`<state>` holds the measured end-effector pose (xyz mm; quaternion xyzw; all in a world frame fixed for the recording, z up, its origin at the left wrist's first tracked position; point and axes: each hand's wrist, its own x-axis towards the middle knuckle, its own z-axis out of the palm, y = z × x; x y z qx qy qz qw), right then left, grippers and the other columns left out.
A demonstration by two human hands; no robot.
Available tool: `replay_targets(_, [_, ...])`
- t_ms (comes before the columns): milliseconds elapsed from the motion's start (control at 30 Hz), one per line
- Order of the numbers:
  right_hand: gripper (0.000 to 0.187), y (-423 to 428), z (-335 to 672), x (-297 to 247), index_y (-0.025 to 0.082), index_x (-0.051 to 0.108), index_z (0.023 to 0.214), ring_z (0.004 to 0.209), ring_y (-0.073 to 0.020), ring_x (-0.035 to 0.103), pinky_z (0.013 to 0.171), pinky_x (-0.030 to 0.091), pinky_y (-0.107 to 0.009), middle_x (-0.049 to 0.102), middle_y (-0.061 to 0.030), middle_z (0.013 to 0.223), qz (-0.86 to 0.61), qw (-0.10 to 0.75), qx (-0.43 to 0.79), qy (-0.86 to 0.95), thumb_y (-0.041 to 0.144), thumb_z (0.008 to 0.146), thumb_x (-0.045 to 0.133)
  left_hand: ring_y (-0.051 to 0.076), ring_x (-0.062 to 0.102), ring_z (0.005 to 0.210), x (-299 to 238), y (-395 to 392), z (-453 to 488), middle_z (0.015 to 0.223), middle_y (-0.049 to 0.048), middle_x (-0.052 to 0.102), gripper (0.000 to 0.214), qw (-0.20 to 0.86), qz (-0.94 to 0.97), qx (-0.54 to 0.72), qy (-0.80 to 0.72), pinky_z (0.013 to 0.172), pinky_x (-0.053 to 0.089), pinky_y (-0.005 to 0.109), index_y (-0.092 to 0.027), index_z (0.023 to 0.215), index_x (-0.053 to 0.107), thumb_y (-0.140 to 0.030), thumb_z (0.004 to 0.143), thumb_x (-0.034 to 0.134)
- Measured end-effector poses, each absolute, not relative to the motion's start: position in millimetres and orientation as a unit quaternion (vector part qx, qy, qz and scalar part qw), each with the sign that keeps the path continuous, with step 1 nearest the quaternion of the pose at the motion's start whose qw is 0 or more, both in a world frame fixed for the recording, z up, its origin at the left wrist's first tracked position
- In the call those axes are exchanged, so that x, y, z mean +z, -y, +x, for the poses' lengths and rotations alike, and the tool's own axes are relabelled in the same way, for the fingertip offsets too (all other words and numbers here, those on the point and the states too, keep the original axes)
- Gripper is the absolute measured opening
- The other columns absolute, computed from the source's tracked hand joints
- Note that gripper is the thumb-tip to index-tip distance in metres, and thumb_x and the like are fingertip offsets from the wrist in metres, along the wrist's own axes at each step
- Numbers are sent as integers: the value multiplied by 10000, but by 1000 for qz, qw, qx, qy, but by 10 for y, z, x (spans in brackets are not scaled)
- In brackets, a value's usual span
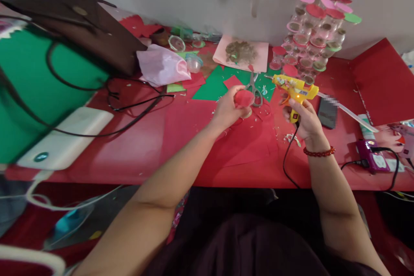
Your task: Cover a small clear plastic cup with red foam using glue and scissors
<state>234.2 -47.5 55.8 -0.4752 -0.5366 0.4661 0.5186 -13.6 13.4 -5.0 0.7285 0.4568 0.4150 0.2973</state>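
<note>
My left hand is closed around a small cup with a round red top, held above the red paper on the table. In my right hand is a yellow hot glue gun, its nozzle pointing left toward the cup but apart from it. A clear glue stick sticks out of the gun's back, and a small light glows on its body. Just behind the cup, grey-handled scissors lie partly on green paper.
A stack of clear cups with coloured discs stands at the back right. Near my right hand lie a phone and a purple power adapter. A brown bag and a white power strip occupy the left. The gun's cord hangs over the table edge.
</note>
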Motion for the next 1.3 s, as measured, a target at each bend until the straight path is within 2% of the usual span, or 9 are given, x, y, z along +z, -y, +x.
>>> replay_targets(100, [522, 462, 2357, 542, 219, 664, 851, 502, -76, 454, 472, 384, -247, 570, 41, 636, -493, 475, 470, 558, 725, 765, 761, 261, 722, 1053, -35, -136, -122, 1227, 86, 744, 594, 312, 701, 417, -486, 977, 583, 486, -273, 1266, 627, -260, 712, 842])
replay_targets(200, [551, 445, 2384, 501, 214, 667, 822, 489, -80, 454, 467, 378, -243, 534, 54, 566, -514, 443, 448, 582, 757, 770, 744, 240, 725, 1030, -23, -137, -103, 1218, 67, 751, 573, 317, 700, 423, -480, 955, 588, 449, -282, 1245, 637, -270, 706, 829])
replay_targets(433, [593, 461, 2425, 496, 210, 623, 793, 456, -54, 387, 421, 287, -234, 553, 42, 612, -504, 425, 451, 602, 800, 800, 680, 238, 726, 1020, -54, -173, -87, 1222, 72, 763, 634, 339, 682, 428, -487, 934, 588, 414, -264, 1274, 645, -303, 673, 843])
replay_targets(600, [594, 449, 2426, 467, 199, 626, 836, 522, -55, 437, 444, 315, -229, 633, 12, 719, -508, 411, 452, 607, 784, 777, 709, 242, 723, 1003, -52, -179, -86, 1238, 82, 759, 634, 339, 683, 427, -487, 911, 593, 409, -263, 1276, 655, -330, 676, 849])
replay_targets(733, [615, 438, 2424, 435, 198, 622, 824, 547, -68, 454, 460, 337, -233, 599, 22, 688, -522, 413, 443, 601, 803, 758, 706, 245, 719, 1024, -38, -169, -85, 1268, 94, 750, 634, 337, 687, 422, -486, 891, 596, 398, -263, 1289, 649, -315, 687, 844])
replay_targets(967, [626, 443, 2427, 428, 199, 616, 821, 551, -84, 464, 458, 339, -243, 581, 15, 666, -524, 409, 434, 608, 817, 760, 694, 266, 720, 1089, -8, -138, -96, 1312, 100, 737, 620, 306, 703, 414, -490, 984, 572, 448, -269, 1288, 644, -297, 701, 840])
replay_targets(1133, [574, 442, 2431, 426, 199, 616, 862, 532, -84, 439, 462, 330, -249, 535, 32, 634, -517, 400, 437, 618, 766, 814, 694, 270, 720, 1095, -19, -147, -102, 1289, 90, 746, 623, 304, 708, 413, -485, 985, 571, 446, -278, 1299, 643, -291, 708, 842])
replay_targets(1300, [602, 453, 2416, 467, 212, 591, 847, 512, -80, 414, 448, 309, -253, 500, 49, 610, -518, 402, 445, 609, 797, 772, 710, 275, 722, 1090, -13, -158, -94, 1243, 81, 759, 630, 303, 706, 413, -489, 980, 572, 442, -277, 1293, 649, -281, 696, 849])
